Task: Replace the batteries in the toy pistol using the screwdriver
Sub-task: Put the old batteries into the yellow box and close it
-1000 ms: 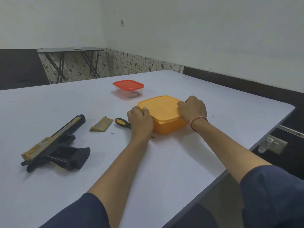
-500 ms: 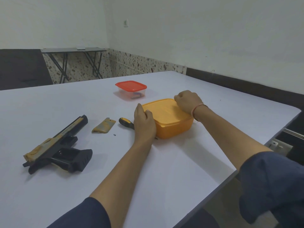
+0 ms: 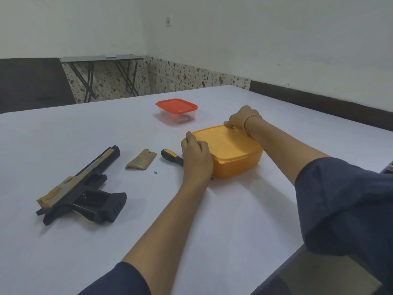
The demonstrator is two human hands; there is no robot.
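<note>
A black and gold toy pistol (image 3: 80, 186) lies on its side at the left of the white table (image 3: 234, 231), its grip compartment uncovered. Its gold battery cover (image 3: 141, 159) and a tiny screw (image 3: 155, 172) lie to its right. A black and yellow screwdriver (image 3: 171, 157) lies partly hidden behind my left hand (image 3: 196, 158). That hand grips the near left side of a closed orange box (image 3: 231, 152). My right hand (image 3: 242, 119) grips the far edge of its lid.
A small clear container with a red lid (image 3: 176, 111) stands beyond the orange box, something dark inside it. The table's right edge runs close under my right arm. A folding table (image 3: 102, 75) stands against the far wall.
My right hand has moved from the orange box's right corner to the far edge of its lid. My left hand has stayed on the box's near left side.
</note>
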